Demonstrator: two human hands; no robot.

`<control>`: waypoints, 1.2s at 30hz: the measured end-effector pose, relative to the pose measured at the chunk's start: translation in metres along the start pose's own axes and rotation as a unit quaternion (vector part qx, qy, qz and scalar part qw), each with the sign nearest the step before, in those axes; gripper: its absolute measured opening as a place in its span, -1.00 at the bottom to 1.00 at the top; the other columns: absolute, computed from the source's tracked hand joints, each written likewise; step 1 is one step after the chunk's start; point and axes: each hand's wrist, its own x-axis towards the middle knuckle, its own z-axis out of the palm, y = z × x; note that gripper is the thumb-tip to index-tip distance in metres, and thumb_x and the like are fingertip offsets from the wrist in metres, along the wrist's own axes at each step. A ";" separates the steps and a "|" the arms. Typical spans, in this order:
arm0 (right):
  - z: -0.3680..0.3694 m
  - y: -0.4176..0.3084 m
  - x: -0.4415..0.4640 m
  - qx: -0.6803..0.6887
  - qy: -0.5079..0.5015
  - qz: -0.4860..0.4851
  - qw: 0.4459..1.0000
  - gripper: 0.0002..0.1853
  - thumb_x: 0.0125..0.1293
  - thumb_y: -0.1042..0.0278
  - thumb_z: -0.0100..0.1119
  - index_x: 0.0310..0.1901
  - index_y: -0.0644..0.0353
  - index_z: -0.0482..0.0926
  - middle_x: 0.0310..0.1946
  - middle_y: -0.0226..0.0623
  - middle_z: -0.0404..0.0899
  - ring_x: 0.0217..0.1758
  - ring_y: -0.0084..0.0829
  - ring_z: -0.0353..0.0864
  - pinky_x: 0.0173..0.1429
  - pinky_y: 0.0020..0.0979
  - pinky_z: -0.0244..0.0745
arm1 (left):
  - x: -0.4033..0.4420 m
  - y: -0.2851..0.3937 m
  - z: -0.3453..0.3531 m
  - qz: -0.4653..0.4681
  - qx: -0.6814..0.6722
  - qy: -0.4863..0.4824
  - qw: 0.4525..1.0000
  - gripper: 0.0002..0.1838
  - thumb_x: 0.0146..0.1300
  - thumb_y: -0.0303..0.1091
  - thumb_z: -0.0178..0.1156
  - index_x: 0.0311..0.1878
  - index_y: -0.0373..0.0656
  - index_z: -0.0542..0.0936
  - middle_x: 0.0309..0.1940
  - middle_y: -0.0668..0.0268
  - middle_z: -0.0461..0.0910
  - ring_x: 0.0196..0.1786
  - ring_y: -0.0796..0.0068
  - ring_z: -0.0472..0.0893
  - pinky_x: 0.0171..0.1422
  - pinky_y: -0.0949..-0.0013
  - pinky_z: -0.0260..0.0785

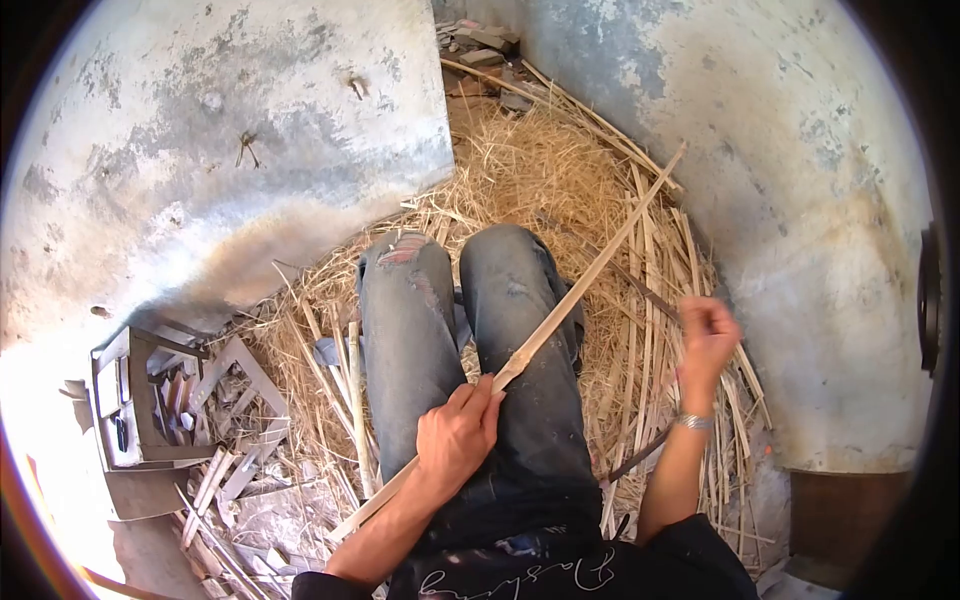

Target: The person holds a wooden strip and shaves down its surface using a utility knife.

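A long pale bamboo strip [590,275] runs slantwise across my lap, from the lower left up to the far right. It has a thick node close to my grip. My left hand [458,428] is closed around the strip above my thighs. My right hand [708,340], with a metal band [694,422] at the wrist, is raised to the right of the strip, apart from it. Its fingers are curled and slightly blurred, so what they hold, if anything, is unclear. A dark narrow piece [645,292] lies close by, and a dark curved piece [640,458] shows beside the forearm.
Straw-like shavings [520,160] cover the floor around my knees. Several bamboo strips [640,370] lie along the right wall [800,250]. At left, a broken wooden frame [135,400] stands among scraps below the stained wall [240,120]. Rubble [480,50] lies at the back.
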 end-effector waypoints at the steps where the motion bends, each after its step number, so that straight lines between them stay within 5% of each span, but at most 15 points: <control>1: -0.025 0.019 0.012 -0.079 0.071 0.014 0.994 -0.78 0.43 0.46 0.40 0.03 0.33 0.72 -0.21 -0.13 0.82 -0.16 -0.39 0.79 -0.01 -0.38 0.68 | 0.000 0.000 -0.001 -0.001 -0.007 -0.002 1.000 -0.72 0.37 -0.28 0.43 0.07 -0.15 0.76 -0.39 0.24 0.64 -0.46 0.05 0.69 -0.39 0.06 0.53; 3: -0.071 0.039 0.027 -0.256 0.188 0.056 0.947 -0.46 0.40 0.31 0.46 0.33 0.41 0.60 -0.15 -0.03 0.81 -0.12 -0.23 0.80 0.03 -0.24 0.65 | 0.000 0.000 -0.001 -0.003 -0.015 -0.002 1.000 -0.73 0.36 -0.28 0.43 0.07 -0.15 0.76 -0.38 0.23 0.65 -0.45 0.05 0.69 -0.39 0.06 0.54; 8: -0.080 0.035 0.010 -0.416 0.149 0.159 0.883 -0.16 0.47 -0.03 0.39 0.56 0.40 0.34 -0.03 0.06 0.78 -0.12 -0.04 0.77 0.14 -0.07 0.60 | 0.001 0.002 -0.002 -0.006 -0.017 -0.007 1.000 -0.77 0.36 -0.28 0.44 0.01 -0.14 0.74 -0.35 0.23 0.70 -0.42 0.05 0.72 -0.38 0.09 0.55; 9: -0.064 0.033 0.004 -0.377 0.120 0.053 0.917 -0.24 0.52 0.01 0.34 0.54 0.39 0.38 -0.01 0.04 0.78 -0.12 -0.10 0.76 0.13 -0.12 0.62 | 0.000 0.002 -0.001 -0.005 -0.018 -0.011 1.000 -0.77 0.36 -0.28 0.44 0.01 -0.14 0.74 -0.35 0.23 0.70 -0.42 0.05 0.72 -0.38 0.09 0.55; 14: 0.027 -0.046 -0.038 -0.028 -0.098 0.024 0.994 -0.63 0.58 0.40 0.27 0.32 0.30 0.66 -0.03 -0.07 0.81 -0.18 -0.50 0.70 -0.04 -0.50 0.58 | -0.001 0.004 0.000 -0.016 -0.016 -0.036 0.999 -0.87 0.38 -0.35 0.40 -0.17 -0.12 0.62 -0.33 0.18 0.74 -0.42 0.03 0.72 -0.38 0.06 0.52; 18: 0.069 -0.055 -0.028 -0.099 -0.117 -0.086 0.984 -0.68 0.48 0.53 0.34 0.22 0.27 0.75 -0.18 -0.09 0.83 -0.28 -0.51 0.70 -0.16 -0.52 0.57 | -0.004 0.003 0.002 0.008 0.004 -0.040 0.999 -0.89 0.38 -0.39 0.38 -0.17 -0.12 0.61 -0.40 0.16 0.73 -0.42 0.01 0.72 -0.38 0.04 0.50; 20: 0.086 -0.044 -0.009 -0.047 -0.029 -0.084 0.995 -0.72 0.42 0.58 0.38 0.13 0.25 0.80 -0.31 -0.10 0.82 -0.37 -0.54 0.67 -0.25 -0.50 0.54 | -0.006 0.002 0.004 0.019 0.001 -0.022 1.000 -0.89 0.39 -0.40 0.37 -0.17 -0.11 0.61 -0.48 0.14 0.70 -0.43 -0.01 0.71 -0.38 0.03 0.50; 22: 0.101 -0.036 -0.017 -0.005 -0.014 -0.094 0.995 -0.76 0.42 0.58 0.38 0.07 0.29 0.81 -0.32 -0.09 0.81 -0.39 -0.53 0.67 -0.27 -0.49 0.53 | -0.005 0.003 0.005 0.010 0.000 -0.023 1.000 -0.90 0.40 -0.40 0.37 -0.17 -0.11 0.61 -0.49 0.13 0.69 -0.44 -0.01 0.71 -0.39 0.02 0.50; 25: 0.099 -0.046 -0.050 0.024 -0.121 -0.141 0.982 -0.86 0.40 0.63 0.34 -0.06 0.35 0.80 -0.32 -0.10 0.82 -0.29 -0.43 0.84 -0.22 -0.46 0.65 | -0.006 -0.001 0.005 0.003 0.008 -0.027 1.000 -0.90 0.41 -0.40 0.37 -0.19 -0.11 0.60 -0.50 0.12 0.68 -0.46 0.00 0.70 -0.40 0.02 0.50; 30: 0.099 -0.030 -0.021 0.011 -0.024 -0.104 0.994 -0.87 0.37 0.71 0.31 -0.15 0.35 0.79 -0.38 -0.24 0.78 -0.40 -0.60 0.70 -0.28 -0.53 0.56 | -0.004 0.002 0.006 0.026 0.005 -0.011 1.000 -0.89 0.41 -0.40 0.36 -0.20 -0.12 0.60 -0.50 0.12 0.68 -0.47 0.01 0.70 -0.42 0.03 0.49; 33: 0.103 -0.047 -0.053 0.011 -0.124 -0.197 0.972 -0.88 0.34 0.71 0.30 -0.18 0.35 0.78 -0.36 -0.16 0.81 -0.37 -0.53 0.76 -0.27 -0.52 0.61 | -0.003 0.000 0.009 0.034 -0.009 -0.007 0.999 -0.89 0.42 -0.40 0.36 -0.20 -0.12 0.59 -0.51 0.12 0.67 -0.47 0.01 0.70 -0.43 0.03 0.49; 36: 0.101 -0.049 -0.051 0.005 -0.119 -0.171 0.978 -0.90 0.36 0.69 0.28 -0.26 0.35 0.75 -0.38 -0.16 0.80 -0.38 -0.48 0.77 -0.24 -0.46 0.65 | -0.007 0.000 0.009 0.024 0.001 -0.013 1.000 -0.89 0.42 -0.40 0.36 -0.20 -0.13 0.59 -0.52 0.13 0.66 -0.48 0.01 0.69 -0.42 0.02 0.49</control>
